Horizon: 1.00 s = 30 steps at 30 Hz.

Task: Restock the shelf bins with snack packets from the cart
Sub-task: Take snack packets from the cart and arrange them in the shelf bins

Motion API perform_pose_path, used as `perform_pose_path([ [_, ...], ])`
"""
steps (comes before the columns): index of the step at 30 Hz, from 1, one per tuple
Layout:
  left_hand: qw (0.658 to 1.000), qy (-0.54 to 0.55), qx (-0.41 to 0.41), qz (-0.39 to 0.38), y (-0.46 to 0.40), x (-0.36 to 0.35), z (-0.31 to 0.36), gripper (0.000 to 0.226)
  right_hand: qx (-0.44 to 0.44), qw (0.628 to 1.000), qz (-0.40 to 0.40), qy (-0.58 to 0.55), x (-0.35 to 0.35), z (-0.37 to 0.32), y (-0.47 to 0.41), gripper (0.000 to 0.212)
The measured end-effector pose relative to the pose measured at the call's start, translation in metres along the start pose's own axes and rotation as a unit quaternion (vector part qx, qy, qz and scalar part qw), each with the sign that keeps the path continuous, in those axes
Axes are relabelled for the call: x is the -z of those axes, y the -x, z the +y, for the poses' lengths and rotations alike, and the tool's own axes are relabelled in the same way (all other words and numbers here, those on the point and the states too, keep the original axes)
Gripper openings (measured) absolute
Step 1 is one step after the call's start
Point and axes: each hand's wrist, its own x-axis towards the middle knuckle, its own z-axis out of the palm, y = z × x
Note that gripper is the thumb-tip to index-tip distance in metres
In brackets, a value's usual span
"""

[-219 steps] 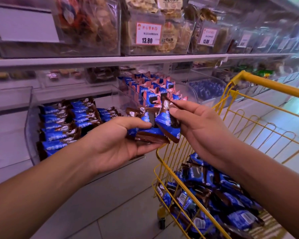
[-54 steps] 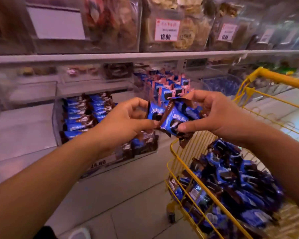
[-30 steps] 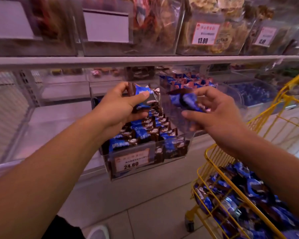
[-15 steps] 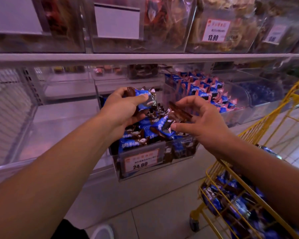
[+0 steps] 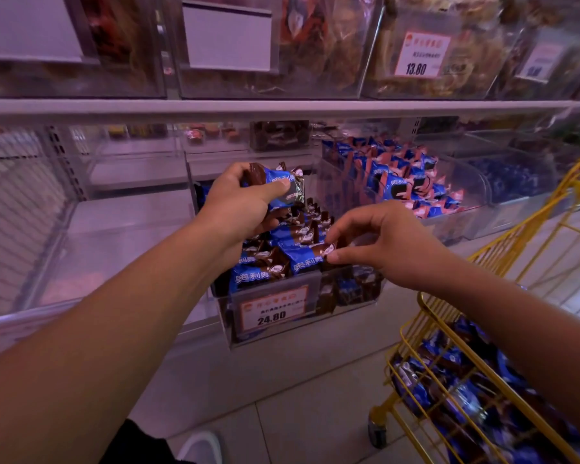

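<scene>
Left hand point(image 5: 238, 202) fingers gripping packets point(image 5: 278, 187) over bin point(image 5: 345, 309), right hand point(image 5: 382, 246) fingers pinching packet point(image 5: 310, 257)

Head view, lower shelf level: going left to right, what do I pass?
Empty clear bin → left hand gripping blue-brown packets → right hand pinching a packet over the 24.80 bin → blue-pink packet bin → yellow cart.

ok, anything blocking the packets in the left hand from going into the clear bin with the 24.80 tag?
Nothing visible. The left hand holds blue-and-brown snack packets directly above the open-topped clear plastic bin. Only packets already stacked lie below, and the right hand pinches one at the front.
</scene>
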Motion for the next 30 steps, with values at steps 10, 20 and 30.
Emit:
perform_pose_path([
  [10, 1.0, -0.005, -0.005, -0.025, -0.001, 0.0, -0.004, 0.021, -0.003, 0.999, -0.05, 0.02, -0.005, -0.009, -0.005, 0.006],
  [20, 0.99, -0.016, -0.025, -0.141, 0.015, -0.009, 0.006, 0.048, 0.036, 0.996, -0.009, 0.082, 0.051, -0.02, -0.023, 0.087],
  [30, 0.972, -0.12, -0.037, -0.2, 0.003, -0.014, 0.004, 0.039, -0.017, 0.968, -0.233, 0.093, 0.053, -0.016, -0.077, 0.043],
])
